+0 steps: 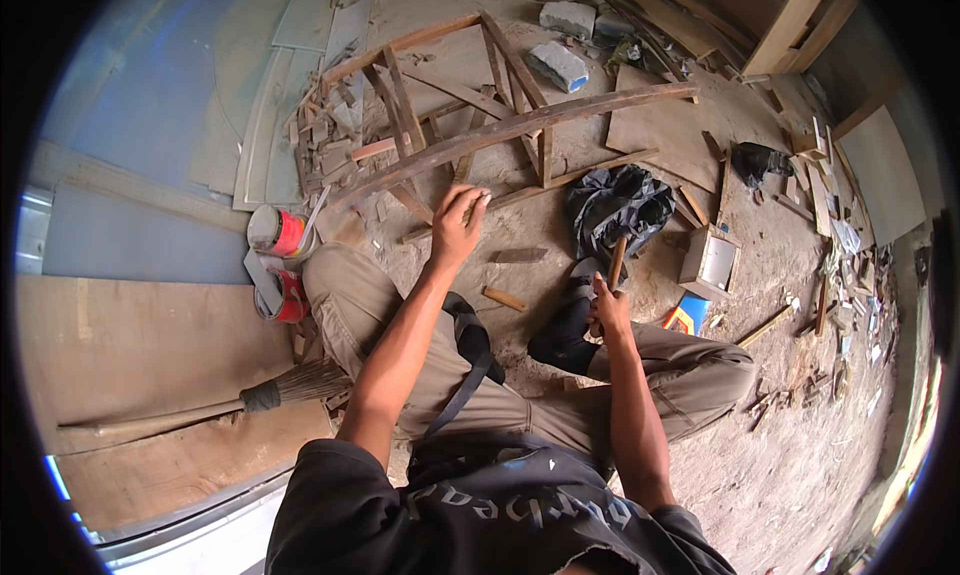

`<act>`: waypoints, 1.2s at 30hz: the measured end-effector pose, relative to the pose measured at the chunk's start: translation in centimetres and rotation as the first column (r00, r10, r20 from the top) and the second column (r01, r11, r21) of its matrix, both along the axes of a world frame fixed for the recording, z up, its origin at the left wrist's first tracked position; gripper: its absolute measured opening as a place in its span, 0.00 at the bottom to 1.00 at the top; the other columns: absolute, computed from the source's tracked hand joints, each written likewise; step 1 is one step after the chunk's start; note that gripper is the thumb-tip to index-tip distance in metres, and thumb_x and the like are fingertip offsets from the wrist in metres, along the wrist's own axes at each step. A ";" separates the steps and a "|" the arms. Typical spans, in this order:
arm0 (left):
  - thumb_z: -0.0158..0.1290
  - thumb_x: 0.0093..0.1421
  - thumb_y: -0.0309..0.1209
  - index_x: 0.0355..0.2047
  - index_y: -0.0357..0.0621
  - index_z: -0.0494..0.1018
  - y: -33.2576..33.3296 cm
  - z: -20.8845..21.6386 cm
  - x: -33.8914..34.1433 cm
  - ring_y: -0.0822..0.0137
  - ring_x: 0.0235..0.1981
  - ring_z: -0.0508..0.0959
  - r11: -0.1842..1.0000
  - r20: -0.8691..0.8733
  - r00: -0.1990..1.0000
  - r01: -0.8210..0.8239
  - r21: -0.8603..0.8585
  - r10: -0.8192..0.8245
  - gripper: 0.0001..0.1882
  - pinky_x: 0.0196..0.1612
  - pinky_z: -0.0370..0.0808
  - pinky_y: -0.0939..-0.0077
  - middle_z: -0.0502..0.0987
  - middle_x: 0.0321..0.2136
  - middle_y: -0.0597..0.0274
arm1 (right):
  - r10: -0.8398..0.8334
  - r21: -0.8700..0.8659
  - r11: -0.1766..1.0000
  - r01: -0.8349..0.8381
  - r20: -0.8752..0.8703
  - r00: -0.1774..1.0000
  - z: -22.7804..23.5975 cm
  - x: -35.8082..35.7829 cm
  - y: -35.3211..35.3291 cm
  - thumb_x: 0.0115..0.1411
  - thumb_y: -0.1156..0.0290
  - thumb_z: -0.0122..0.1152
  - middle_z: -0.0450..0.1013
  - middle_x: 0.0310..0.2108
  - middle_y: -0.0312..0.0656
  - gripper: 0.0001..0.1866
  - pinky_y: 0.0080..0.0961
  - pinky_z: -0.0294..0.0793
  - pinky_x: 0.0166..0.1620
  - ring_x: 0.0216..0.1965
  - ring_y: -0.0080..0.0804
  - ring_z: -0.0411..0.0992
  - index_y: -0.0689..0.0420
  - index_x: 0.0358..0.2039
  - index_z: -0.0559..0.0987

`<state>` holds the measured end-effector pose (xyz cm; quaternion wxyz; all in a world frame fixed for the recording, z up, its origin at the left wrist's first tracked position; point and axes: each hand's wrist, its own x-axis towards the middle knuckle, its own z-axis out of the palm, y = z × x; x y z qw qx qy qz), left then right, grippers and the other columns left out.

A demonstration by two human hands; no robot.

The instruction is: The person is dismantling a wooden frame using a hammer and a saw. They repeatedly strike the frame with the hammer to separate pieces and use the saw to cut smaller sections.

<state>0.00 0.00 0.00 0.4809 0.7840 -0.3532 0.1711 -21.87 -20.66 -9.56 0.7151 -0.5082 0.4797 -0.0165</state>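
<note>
hammer [615, 260] head hidden against the dark cloth [618, 205]; right hand [607, 310] covers the handle's lower end; scraps at right rim too small to identify.

- One view only, from a camera worn on the head, looking steeply down over the person's own chest and lap.
- It faces forward and down: the dark shirt [480, 515] fills the lower edge, bent legs sit mid-frame, and the dirt floor [780, 475] spreads beyond.
- The forearms enter from below; the left hand [457, 225] and right hand [607, 310] lie near the centre, close to the lens.
- The wooden frame [500, 130] lies farther off, in the upper half.
- The fisheye bends straight edges near the rim, and a dark round border cuts the corners.
- No second view shares the scene.
</note>
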 end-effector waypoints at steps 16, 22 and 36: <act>0.53 0.61 0.26 0.30 0.39 0.69 0.5 -1.9 -0.1 0.63 0.30 0.73 0.993 -0.081 0.997 -0.026 -0.115 0.017 0.05 0.36 0.70 0.71 0.73 0.30 0.57 | 0.058 0.020 0.998 -0.057 -0.041 0.997 0.9 0.4 1.7 0.54 0.41 0.61 0.56 0.13 0.28 0.27 0.21 0.59 0.17 0.12 0.19 0.56 0.54 0.25 0.68; 0.42 0.64 0.27 0.33 0.41 0.69 -0.6 2.8 3.0 0.57 0.37 0.73 0.999 0.222 0.975 -0.001 -0.047 0.011 0.06 0.44 0.67 0.61 0.73 0.34 0.54 | 0.245 -0.238 0.941 -0.239 -0.002 0.970 1.9 0.6 3.4 0.61 0.40 0.50 0.61 0.13 0.32 0.29 0.25 0.62 0.18 0.14 0.22 0.63 0.58 0.22 0.70; 0.44 0.62 0.29 0.33 0.39 0.67 -1.5 3.0 13.4 0.52 0.21 0.80 0.806 0.113 0.960 -0.276 0.523 0.255 0.07 0.27 0.76 0.59 0.76 0.16 0.46 | 0.133 -0.002 -0.881 -0.473 -0.961 -0.243 22.1 12.4 -10.2 0.46 0.62 0.65 0.76 0.22 0.38 0.08 0.38 0.77 0.35 0.29 0.40 0.77 0.44 0.29 0.80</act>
